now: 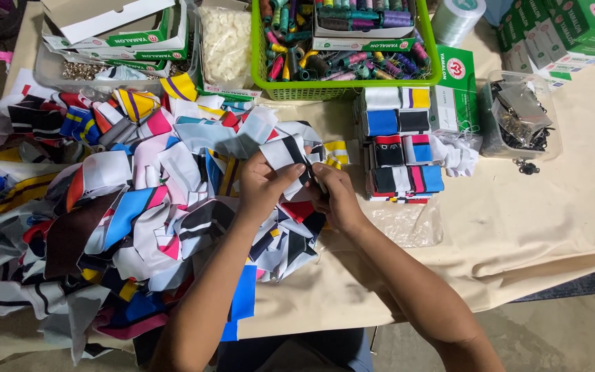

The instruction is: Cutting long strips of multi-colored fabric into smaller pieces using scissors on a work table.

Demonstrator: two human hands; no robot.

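Striped fabric strip [296,153], white with a black band, sits pinched between both your hands just right of the big scrap pile [105,207], at that pile's right edge. Left hand [264,186] is closed on the strip's near end, thumb over fingers; right hand [335,196] is curled tight on the other end, fingertips pressed together on the cloth. Risk: the strip is thin and slick-looking, so a loose pinch likely lets it drop back into the pile, where similar white-and-black pieces make it easy to lose. Your forearms cross over loose scraps at the pile's near-right corner, so a sweep could drag pieces off the table edge. The folded stack [401,141], further right of the pile, looks near enough for your right elbow to topple.
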